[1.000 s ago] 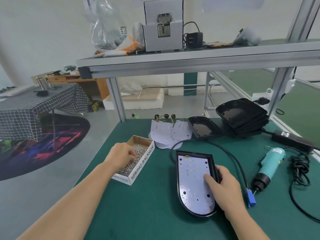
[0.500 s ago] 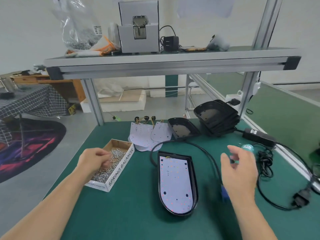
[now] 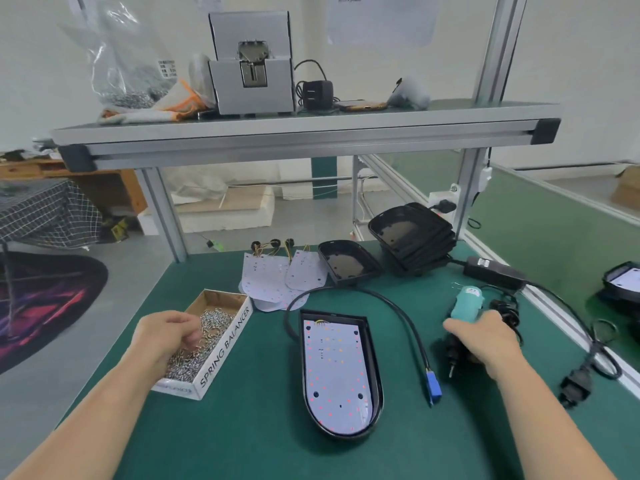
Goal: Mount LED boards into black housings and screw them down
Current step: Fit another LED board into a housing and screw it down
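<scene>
Screws are tiny and slippery, so my left hand pinches them fingertip-tight, while my right hand grips the rigid screwdriver mid-body.

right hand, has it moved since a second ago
Yes. The right hand left the right edge of the black housing and went rightward onto the teal screwdriver, which it now grips.

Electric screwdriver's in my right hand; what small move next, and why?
Probably pinch one screw from the screw box with the left hand and carry it to the LED board: it sits in the black housing, and the right hand grips the electric screwdriver.
</scene>
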